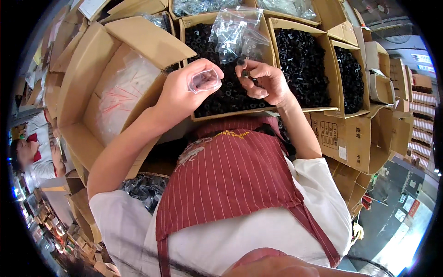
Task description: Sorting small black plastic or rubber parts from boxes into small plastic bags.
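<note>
A small clear plastic bag (pixel 204 81), its mouth held open toward me, is gripped in my left hand (pixel 188 85). To its right, my right hand (pixel 267 81) pinches a few small black parts (pixel 246 74) between thumb and fingers; their exact kind is too small to tell. Both hands are raised over a cardboard box (pixel 272 51) of black ring-like pieces (pixel 221 99). Several filled clear zip bags (pixel 235 34) lie on top of those pieces, just beyond my right fingertips.
On the left stands an open carton (pixel 87 74) with empty-looking clear bags (pixel 124 90) with red lines. Boxes of black tubular parts (pixel 302 64) and black rings (pixel 348 78) stand to the right. Bagged parts (pixel 207 5) fill boxes behind. Another person (pixel 41 143) is at far left.
</note>
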Available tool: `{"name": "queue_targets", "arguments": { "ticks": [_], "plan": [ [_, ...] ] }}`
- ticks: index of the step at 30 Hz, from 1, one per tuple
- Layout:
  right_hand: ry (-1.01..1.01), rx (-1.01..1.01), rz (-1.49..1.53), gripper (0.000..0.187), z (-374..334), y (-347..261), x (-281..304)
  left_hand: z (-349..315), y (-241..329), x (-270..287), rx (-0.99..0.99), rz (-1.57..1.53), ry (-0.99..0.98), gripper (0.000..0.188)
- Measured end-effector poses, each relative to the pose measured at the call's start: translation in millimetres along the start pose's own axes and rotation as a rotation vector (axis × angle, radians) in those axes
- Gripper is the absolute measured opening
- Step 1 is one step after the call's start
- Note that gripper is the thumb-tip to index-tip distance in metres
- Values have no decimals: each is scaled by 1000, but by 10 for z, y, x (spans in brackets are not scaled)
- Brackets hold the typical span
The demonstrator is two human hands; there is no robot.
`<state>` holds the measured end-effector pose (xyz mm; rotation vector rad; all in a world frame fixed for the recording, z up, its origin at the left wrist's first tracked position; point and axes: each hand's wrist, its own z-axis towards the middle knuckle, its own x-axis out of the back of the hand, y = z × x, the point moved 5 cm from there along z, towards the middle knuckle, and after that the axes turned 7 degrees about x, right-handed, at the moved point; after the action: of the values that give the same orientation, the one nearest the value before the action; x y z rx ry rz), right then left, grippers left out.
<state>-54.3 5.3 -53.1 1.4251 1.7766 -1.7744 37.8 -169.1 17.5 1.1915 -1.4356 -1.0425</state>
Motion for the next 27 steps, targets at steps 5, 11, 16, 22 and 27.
{"name": "queue_targets", "arguments": {
  "ticks": [5, 11, 16, 22, 27],
  "plan": [
    [53, -77, 167, 21, 54, 218, 174, -6, -2, -5, 0, 7, 3, 12],
    [169, 131, 761, 46, 104, 136, -101, -24, 19, 26, 2, -142, 31, 13],
    [66, 203, 737, 61, -38, -14, -462, -32, 13, 50, -37, -185, 41, 16],
    [48, 252, 508, 59, -109, -64, -569, -29, 32, 58, -44, -219, 50, 17],
    [36, 215, 443, 54, -130, -27, -565, -25, 55, 47, -40, -226, 62, 17]
  ]
}}
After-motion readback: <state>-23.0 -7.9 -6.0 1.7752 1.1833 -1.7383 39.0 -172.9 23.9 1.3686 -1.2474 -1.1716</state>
